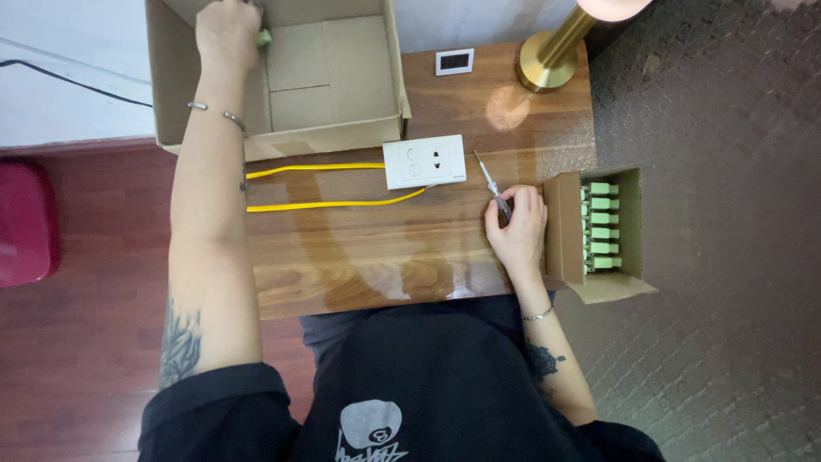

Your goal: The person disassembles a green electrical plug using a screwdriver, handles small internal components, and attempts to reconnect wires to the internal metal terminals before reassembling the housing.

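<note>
My left hand [226, 32] reaches into a large open cardboard box [342, 128] at the back left, closed around a small pale green part [264, 38]. My right hand [516, 229] rests on the wooden table [376, 257] and grips a thin screwdriver [489, 180] whose tip points toward a white wall socket plate [424, 162]. Two yellow wires [325, 204] run left from the socket plate across the table.
A small open cardboard box [564, 231] at the right edge holds several pale green parts [601, 226] in a row. A brass lamp base [547, 60] and a small white switch plate [454, 62] stand at the back. A red object [26, 222] lies on the floor left.
</note>
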